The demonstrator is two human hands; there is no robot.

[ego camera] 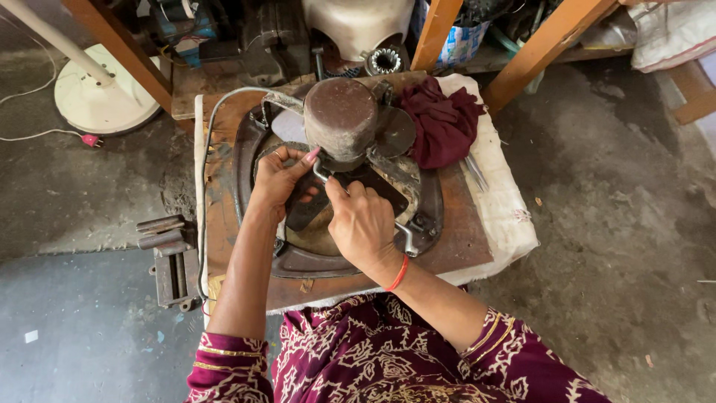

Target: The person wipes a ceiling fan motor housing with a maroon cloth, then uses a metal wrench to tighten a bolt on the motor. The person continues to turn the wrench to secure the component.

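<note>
Wooden bench (224,224), blue-white printed package (461,41) behind.

maroon cloth (441,123), white fan base (101,97), metal vise (173,261), grey floor (634,194)

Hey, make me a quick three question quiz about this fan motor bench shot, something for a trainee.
1. True or false: the maroon cloth lies to the right of the brown motor housing.
2. Which hand grips the bent metal tool? A left B right
3. What does the left hand rest on?

Key: 1 true. 2 B, the right hand. 3 The dark metal fan frame, beside the motor.
</note>
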